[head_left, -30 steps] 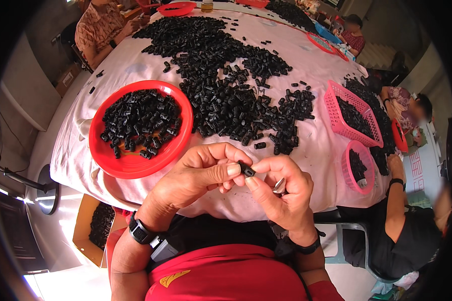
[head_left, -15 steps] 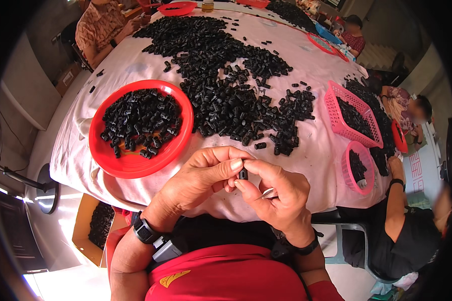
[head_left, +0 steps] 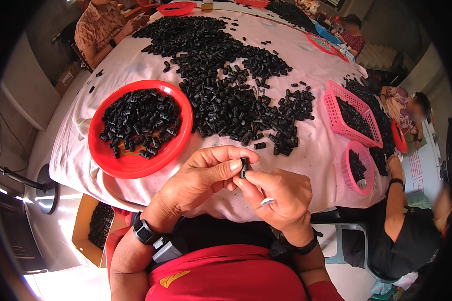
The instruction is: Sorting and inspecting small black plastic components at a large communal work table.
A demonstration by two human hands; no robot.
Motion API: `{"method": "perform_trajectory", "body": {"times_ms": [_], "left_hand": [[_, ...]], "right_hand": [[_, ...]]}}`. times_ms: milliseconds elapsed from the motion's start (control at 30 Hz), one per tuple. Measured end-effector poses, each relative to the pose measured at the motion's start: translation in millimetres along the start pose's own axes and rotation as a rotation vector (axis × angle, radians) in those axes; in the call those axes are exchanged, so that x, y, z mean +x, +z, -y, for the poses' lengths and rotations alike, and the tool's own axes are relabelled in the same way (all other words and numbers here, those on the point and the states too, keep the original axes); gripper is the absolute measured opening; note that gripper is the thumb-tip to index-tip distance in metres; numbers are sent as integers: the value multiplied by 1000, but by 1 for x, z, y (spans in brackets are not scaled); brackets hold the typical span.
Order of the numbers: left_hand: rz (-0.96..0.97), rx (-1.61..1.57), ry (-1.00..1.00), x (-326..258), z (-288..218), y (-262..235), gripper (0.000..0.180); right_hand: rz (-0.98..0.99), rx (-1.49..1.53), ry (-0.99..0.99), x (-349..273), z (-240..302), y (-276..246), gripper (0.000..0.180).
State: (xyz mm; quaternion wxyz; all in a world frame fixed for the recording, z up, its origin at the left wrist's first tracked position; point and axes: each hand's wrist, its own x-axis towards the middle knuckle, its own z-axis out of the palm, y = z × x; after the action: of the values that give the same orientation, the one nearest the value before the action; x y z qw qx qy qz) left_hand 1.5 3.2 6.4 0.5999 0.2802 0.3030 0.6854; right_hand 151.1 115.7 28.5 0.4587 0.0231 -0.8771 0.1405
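— Hands first, from the head view?

— Left hand (head_left: 201,178) and right hand (head_left: 278,193) meet just in front of the body, below the near edge of the worktop (head_left: 306,150), which is draped in a pale pink cloth. Both sets of fingers are closed in a pinch on one small black plastic cylindrical piece (head_left: 244,167), held upright between the two thumbs and forefingers. A thin silvery metal sliver (head_left: 266,202) sticks out of the right palm; I cannot tell what it is.

— And around them?

— A round red plastic dish (head_left: 110,163) sits to the left on the worktop, about half covered with the same black pieces. A wide loose heap of black pieces (head_left: 226,85) spreads across the cloth beyond it. To the right stand a pink plastic mesh basket (head_left: 336,123) and a smaller round pink basket (head_left: 347,175), both holding pieces, beside another person's forearm (head_left: 394,200).

— How far along?

— My judgement: well short of done. The dish holds a fair batch, yet the heap remains far larger.
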Motion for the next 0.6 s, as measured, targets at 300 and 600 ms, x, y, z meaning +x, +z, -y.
{"method": "perform_trajectory", "body": {"times_ms": [300,600], "left_hand": [[31,18,-6,-1,-1,0,35],[16,41,-14,0,3,-2,35]], "right_hand": [[154,114,394,-3,-6,0,43],[229,-8,421,0,-3,-3,54]]}}
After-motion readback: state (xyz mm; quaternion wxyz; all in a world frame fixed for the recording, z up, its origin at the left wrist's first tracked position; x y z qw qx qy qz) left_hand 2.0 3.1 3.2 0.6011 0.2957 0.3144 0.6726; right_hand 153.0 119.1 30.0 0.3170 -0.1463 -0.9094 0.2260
